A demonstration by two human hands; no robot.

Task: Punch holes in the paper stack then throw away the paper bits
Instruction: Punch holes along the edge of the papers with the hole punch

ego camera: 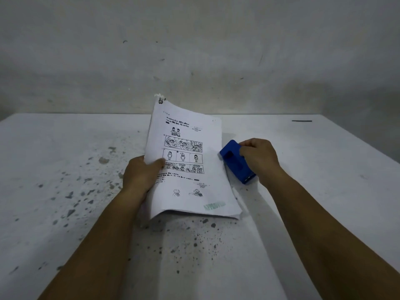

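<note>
Left hand (141, 175) pinches the paper stack (188, 167) at its left edge, thumb on top, far end lifted off the table (65, 148); right hand (258, 158) closes round the blue hole punch (237, 162) touching the stack's right edge; light, floppy sheets, probably best supported near the punched edge.

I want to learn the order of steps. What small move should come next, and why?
Probably slide the right edge of the white printed paper stack into the blue plastic hole punch. The left hand grips the stack's left edge, the right hand holds the punch beside it, not yet on the paper.
</note>
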